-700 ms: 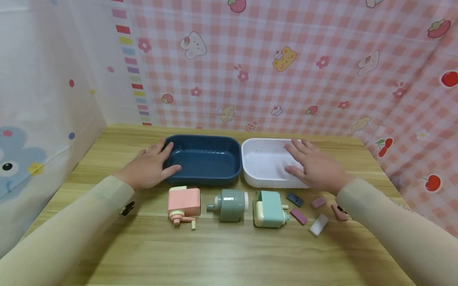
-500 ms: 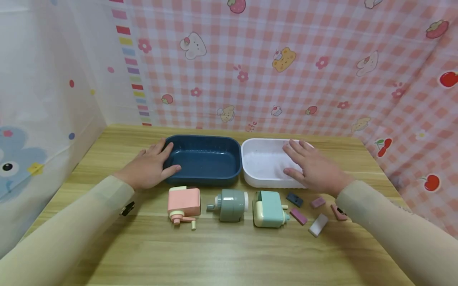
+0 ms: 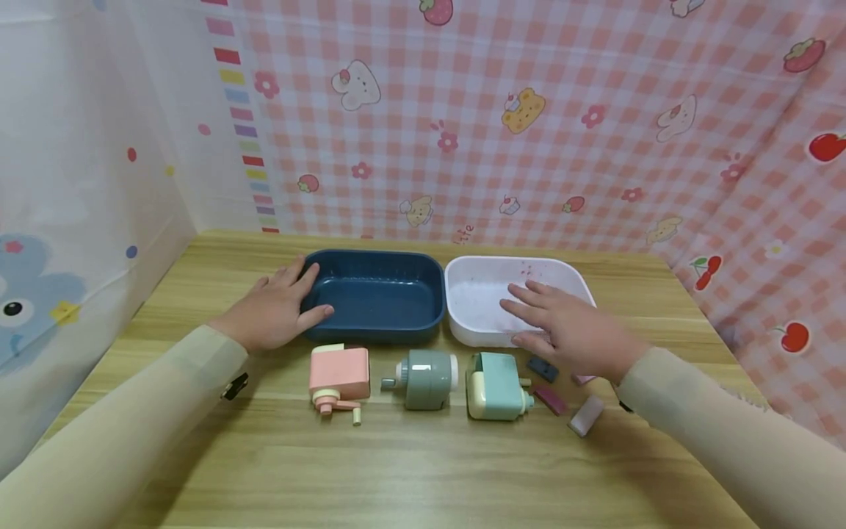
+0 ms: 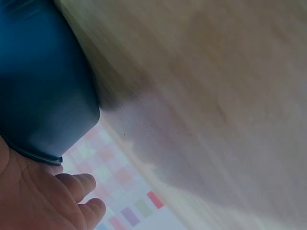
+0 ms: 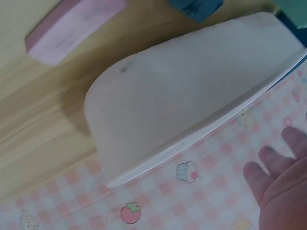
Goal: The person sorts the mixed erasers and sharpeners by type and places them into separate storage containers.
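My left hand (image 3: 274, 308) rests on the left rim of a navy tray (image 3: 370, 301), fingers spread; the left wrist view shows the tray's outer wall (image 4: 48, 86) against the palm. Fingers extended, my right hand (image 3: 571, 327) is over the front right part of a white tray (image 3: 479, 294). In the right wrist view that hand (image 5: 288, 187) appears apart from the rim, holding nothing. Below the right hand lie a dark blue eraser (image 3: 543, 368), a magenta eraser (image 3: 551, 400), a whitish eraser (image 3: 587, 416) and a mostly covered pink one (image 3: 583, 379).
Three crank pencil sharpeners stand in a row before the trays: pink (image 3: 344, 375), grey-green (image 3: 428, 382) and mint with cream (image 3: 499, 389). Both trays sit side by side on the wooden table (image 3: 396, 470). A checked cloth (image 3: 423, 147) hangs behind the table.
My right hand has moved left and toward me, from the white tray's right side to its front edge. It now covers a pink eraser at the right. The left hand stays put.
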`<action>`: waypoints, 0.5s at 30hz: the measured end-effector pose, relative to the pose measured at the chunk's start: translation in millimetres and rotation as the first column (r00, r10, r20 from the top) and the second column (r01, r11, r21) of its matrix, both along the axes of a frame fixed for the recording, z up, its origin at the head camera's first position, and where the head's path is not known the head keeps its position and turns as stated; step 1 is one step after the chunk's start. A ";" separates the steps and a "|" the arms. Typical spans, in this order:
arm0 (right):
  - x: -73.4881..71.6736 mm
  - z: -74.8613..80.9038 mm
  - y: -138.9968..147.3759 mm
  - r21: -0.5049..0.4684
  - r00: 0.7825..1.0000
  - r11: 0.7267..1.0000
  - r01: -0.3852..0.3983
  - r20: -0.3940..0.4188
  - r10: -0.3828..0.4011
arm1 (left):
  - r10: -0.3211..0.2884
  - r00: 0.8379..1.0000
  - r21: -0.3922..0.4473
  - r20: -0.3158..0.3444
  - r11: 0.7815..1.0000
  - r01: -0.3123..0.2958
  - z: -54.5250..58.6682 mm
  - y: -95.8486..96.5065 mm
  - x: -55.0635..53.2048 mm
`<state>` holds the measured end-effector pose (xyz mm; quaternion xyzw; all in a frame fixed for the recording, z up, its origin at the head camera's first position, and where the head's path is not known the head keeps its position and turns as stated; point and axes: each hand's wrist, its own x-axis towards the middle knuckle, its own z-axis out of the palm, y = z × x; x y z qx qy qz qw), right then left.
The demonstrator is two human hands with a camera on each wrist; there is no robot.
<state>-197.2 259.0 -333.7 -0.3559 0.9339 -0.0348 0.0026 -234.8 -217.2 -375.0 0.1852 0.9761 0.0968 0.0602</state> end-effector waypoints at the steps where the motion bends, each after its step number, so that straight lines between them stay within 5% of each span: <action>1: 2.8 -0.3 -1.5 -0.005 1.000 1.000 -0.030 -0.005 0.030 | 0.001 1.000 0.003 0.000 1.000 -0.001 0.2 0.0 0.2; 10: 25.2 -13.1 -9.5 -0.067 0.964 0.964 -0.259 -0.081 0.253 | 0.001 1.000 0.011 0.007 1.000 -0.002 1.6 -1.2 1.0; 15: 33.9 -20.0 -11.3 -0.053 0.950 0.951 -0.303 -0.095 0.297 | 0.007 1.000 -0.004 -0.004 1.000 -0.007 6.5 -2.3 3.4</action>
